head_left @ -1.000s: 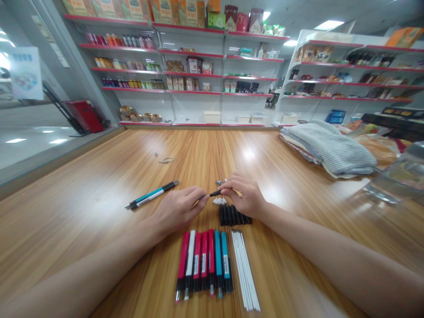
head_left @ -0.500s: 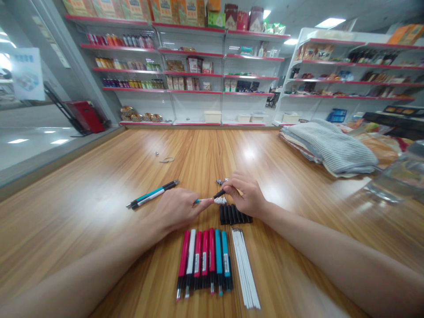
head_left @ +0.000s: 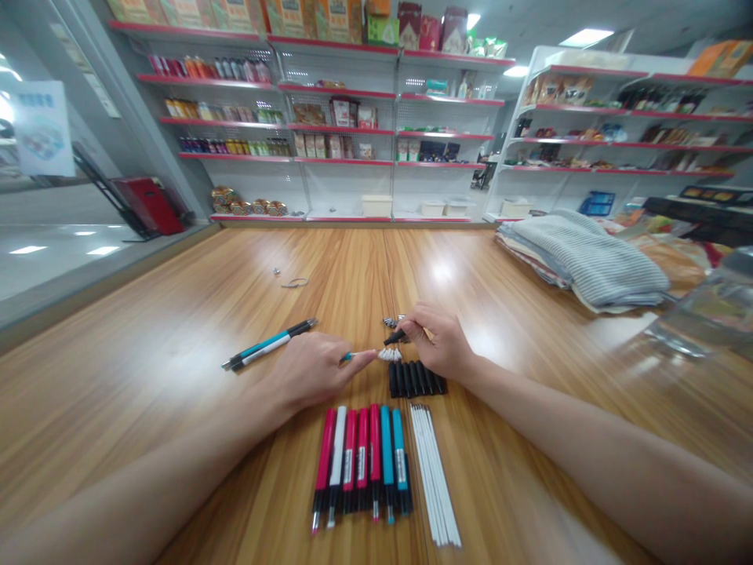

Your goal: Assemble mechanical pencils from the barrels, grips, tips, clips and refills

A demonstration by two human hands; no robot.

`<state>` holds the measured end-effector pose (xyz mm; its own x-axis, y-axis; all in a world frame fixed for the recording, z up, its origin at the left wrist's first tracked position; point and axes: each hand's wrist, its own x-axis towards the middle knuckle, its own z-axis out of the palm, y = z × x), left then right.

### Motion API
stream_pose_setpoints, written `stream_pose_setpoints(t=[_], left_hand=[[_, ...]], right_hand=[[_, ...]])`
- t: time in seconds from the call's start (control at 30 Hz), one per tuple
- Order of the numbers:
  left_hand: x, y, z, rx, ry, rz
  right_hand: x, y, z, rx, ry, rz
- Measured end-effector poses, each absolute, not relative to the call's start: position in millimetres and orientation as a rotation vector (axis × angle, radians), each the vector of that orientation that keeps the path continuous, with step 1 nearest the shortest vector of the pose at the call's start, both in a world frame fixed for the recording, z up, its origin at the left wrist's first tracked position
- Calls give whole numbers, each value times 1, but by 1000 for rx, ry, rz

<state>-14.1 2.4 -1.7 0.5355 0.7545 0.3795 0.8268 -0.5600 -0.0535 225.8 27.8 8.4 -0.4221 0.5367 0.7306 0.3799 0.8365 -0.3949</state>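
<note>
My left hand is closed round a pen barrel, with a bit of its blue end showing beside the index finger. A thin tip, perhaps of a refill, sticks out toward the right. My right hand pinches a black pen grip, its free end tilted down and left, apart from the left fingertip. Below it lies a row of black pen grips. Small white pieces and small metal parts sit between the hands, partly hidden by my right hand.
Red, white and blue pen barrels are lined up near me, beside several white refills. Two pens lie left of my left hand. Folded cloth and a clear container stand at the right. Stocked shelves rise behind the wooden table.
The black pen grip in my right hand has drawn slightly up and away from my left fingertip. My left hand stays almost where it was.
</note>
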Motion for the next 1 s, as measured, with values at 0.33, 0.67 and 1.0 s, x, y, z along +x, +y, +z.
stream_pose_setpoints(t=[0.33,0.67,1.0], left_hand=[[-13,-1,2,-2690,-1051,-518],[-13,-2,4,-2739,-1104,-552],[-5,-4,7,-2906,-1739,-2243]], right_hand=[[224,25,10,-611,-2127,221],[245,52,11,-1027,-1904,707],[303,78,25,-1150,-2141,1870]])
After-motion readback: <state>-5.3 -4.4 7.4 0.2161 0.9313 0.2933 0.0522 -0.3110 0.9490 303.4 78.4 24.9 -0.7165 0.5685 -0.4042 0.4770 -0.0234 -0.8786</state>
